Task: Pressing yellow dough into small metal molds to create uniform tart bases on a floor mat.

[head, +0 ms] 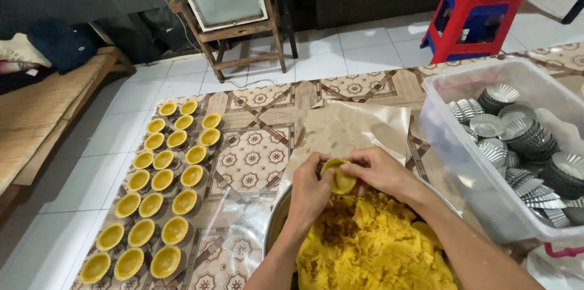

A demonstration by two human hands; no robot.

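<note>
Crumbly yellow dough [371,247] fills our metal bowl [277,217]; left hand [309,188] and right hand [377,169] pinch a dough-lined tart tin [338,177].

Yellow dough [371,247] is seen at six o'clock, a brown geometric-patterned worktop [255,150] centrally, a red stool [471,22] at one o'clock.

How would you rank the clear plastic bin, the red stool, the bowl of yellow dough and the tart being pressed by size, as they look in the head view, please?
1. Clear plastic bin.
2. Bowl of yellow dough; partly cut off by the frame, so unsure against the bin.
3. Red stool; farther away, so it may look smaller than it is.
4. Tart between both hands.
</note>
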